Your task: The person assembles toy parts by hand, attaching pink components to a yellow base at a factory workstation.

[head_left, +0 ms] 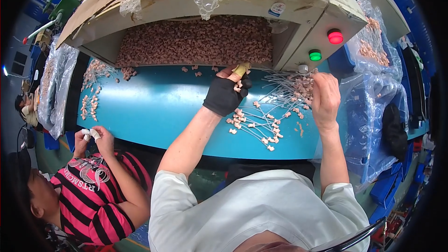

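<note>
My left hand (225, 92), in a black glove with bare and yellow-covered fingertips, is closed on small pink parts (238, 86) in front of the machine's opening. My right hand (325, 97) is bare, its fingers bent together at the right edge of a heap of thin pale stalks tipped with pink parts (298, 86). What those fingers hold, if anything, is too small to make out. Between my forearms, more pink-tipped stalks (261, 123) lie fanned out on the blue-green table (186, 130).
The machine's opening is filled with loose pink parts (196, 42). On its right side are a red light (335, 36) and a green light (315, 55). Blue crates with clear plastic bags (368, 112) stand at right. At left, a co-worker in a striped shirt (98, 196) handles something white.
</note>
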A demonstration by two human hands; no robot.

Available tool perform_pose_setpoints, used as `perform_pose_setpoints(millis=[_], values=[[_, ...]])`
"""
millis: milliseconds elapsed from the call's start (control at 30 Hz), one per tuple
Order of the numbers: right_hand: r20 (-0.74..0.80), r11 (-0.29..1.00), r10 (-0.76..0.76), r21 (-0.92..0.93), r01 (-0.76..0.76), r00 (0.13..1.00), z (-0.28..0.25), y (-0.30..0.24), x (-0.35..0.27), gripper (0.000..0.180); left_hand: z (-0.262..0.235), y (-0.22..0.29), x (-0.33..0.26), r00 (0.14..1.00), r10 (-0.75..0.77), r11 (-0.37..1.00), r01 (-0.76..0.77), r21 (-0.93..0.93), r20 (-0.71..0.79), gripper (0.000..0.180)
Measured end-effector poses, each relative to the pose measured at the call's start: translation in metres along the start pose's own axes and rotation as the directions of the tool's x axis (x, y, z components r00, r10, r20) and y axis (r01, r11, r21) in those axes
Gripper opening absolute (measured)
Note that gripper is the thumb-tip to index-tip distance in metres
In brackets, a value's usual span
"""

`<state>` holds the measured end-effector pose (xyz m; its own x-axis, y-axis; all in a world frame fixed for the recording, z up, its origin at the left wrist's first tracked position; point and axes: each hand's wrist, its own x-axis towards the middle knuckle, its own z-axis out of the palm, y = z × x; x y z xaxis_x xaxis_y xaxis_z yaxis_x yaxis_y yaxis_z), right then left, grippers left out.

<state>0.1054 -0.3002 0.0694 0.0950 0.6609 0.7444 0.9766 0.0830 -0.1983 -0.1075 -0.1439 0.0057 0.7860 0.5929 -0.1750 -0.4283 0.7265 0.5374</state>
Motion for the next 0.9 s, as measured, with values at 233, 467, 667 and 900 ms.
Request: perform_pose_setpoints(millis=[233,467,667,900], values=[[0.295,0.936,0.119,0.286,-0.206,0.948,0.026,-0.035,0.010,0.016,0.011,-0.005,-0.005,1.000,0.000,0.952,0.001,0.307,-0.006,0.023],[0.349,0.944,0.138,0.237,-0.230,0.927,0.036,-0.047,0.012,0.018,0.012,-0.005,-0.006,1.000,-0.031,0.933,0.031,0.358,-0.005,0.028],[0.321,0.966,0.109,0.188,-0.177,0.941,0.035,-0.050,0.013,0.020,0.012,-0.008,-0.006,0.999,-0.036,0.954,0.030,0.298,0.013,0.026],[0.267,0.991,0.045,0.109,-0.077,0.963,0.035,-0.052,0.014,0.021,0.014,-0.008,-0.006,0.999,-0.048,0.968,0.046,0.246,0.003,0.023]])
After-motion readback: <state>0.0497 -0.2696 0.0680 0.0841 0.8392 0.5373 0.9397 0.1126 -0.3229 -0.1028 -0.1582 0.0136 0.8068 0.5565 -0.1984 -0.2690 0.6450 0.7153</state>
